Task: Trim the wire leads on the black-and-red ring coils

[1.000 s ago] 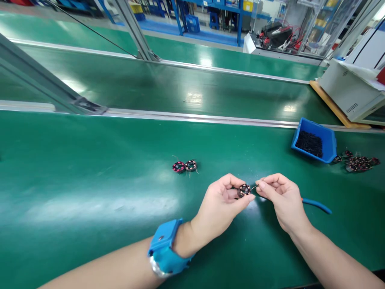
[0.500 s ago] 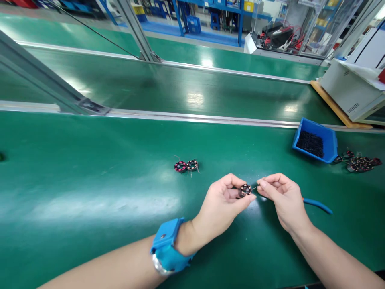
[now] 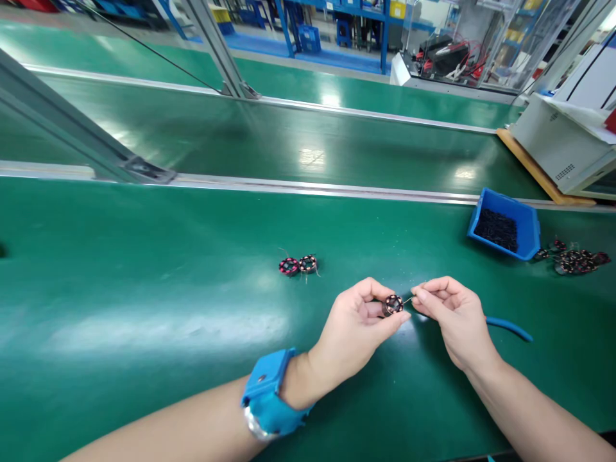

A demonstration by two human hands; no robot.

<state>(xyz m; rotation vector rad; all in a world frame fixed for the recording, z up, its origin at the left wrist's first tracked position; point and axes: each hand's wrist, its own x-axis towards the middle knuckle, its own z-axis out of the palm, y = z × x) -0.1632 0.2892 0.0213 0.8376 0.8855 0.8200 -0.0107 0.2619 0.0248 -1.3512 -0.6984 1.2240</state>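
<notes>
Between the thumb and fingers of my left hand (image 3: 359, 324) is a small round copper-wound coil (image 3: 393, 305), dark with copper-coloured windings around its ring. A thin wire (image 3: 408, 299) runs from the coil's right side to the pinched fingertips of my right hand (image 3: 450, 314). Under and behind the right hand lies a tool with a blue handle (image 3: 510, 327); its other end is mostly hidden. Two similar coils, one reddish (image 3: 289, 266) and one copper-coloured (image 3: 308, 264), rest side by side on the green work surface (image 3: 168, 276), with loose wire ends sticking out.
A blue bin (image 3: 529, 231) holding many small black pieces (image 3: 496, 230) stands at the right. Beside it lies a pile of coils (image 3: 576, 262). A metal rail (image 3: 308, 187) crosses behind the work surface, and a grey box-shaped machine (image 3: 563, 144) sits on a wooden board (image 3: 529, 163).
</notes>
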